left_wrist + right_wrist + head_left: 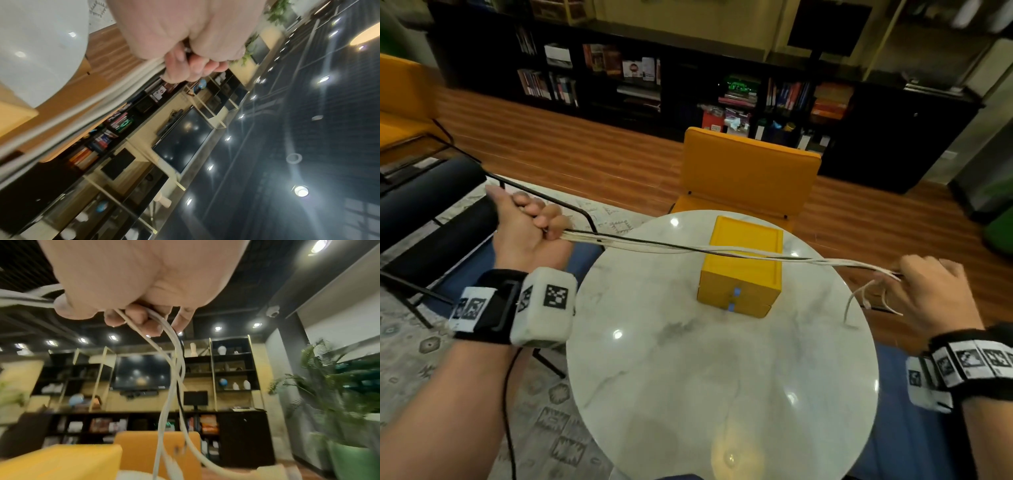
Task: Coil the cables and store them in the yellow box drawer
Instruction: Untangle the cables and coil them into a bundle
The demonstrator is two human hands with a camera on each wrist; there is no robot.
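Spanning the air above the round marble worktop (688, 377), a bundle of white and black cables (688, 248) runs taut between both hands. The left hand (527, 226) grips one end in a closed fist, off the worktop's left edge. The right hand (935, 294) curls round the other end, loose white tails (866, 301) dangling below it. The yellow box (743, 270) stands on the worktop beneath the cables, both drawers closed.
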